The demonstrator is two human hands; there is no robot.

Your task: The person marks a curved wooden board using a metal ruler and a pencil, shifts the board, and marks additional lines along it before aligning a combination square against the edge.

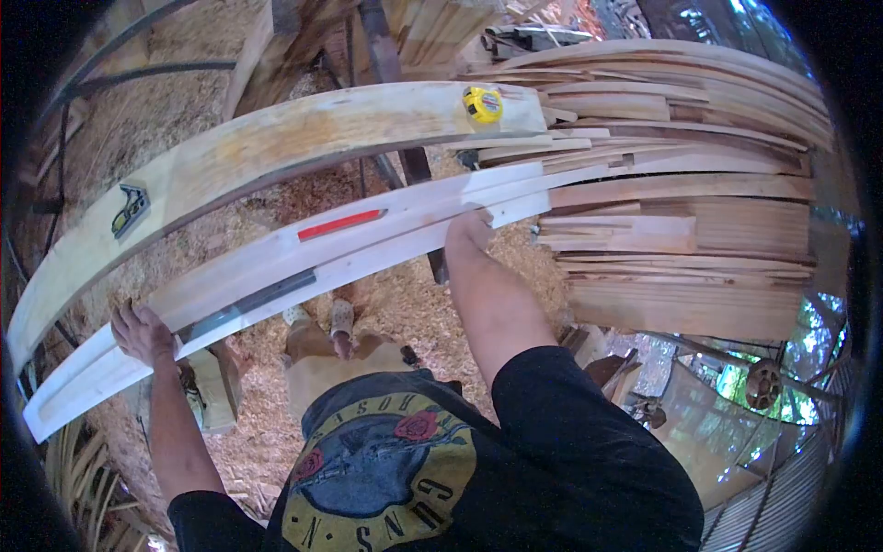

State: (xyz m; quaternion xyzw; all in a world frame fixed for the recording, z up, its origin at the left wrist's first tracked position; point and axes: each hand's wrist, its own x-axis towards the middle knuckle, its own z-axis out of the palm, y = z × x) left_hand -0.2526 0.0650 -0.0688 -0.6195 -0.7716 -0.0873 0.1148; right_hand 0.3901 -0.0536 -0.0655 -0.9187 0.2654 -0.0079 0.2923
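Observation:
My left hand [143,334] rests on the left part of a pale plank [87,373], fingers spread over its surface. Farther right, my right hand [470,228] lies on the same plank near its right end, its fingers partly hidden and hard to make out. A red flat pencil [340,224] lies on the wood between my hands. Along the plank's near side is a long grey metal strip [246,302]. Beyond it, a thick beam [276,131] carries a yellow tape measure [482,105] at its right and a small square tool [131,210] at its left.
Stacked boards [690,230] fill the right side. Wood shavings [267,396] cover the ground around my feet. A wooden block [214,386] stands below my left hand. Dark metal bars cross the upper left, and a wheel [762,383] shows at the lower right.

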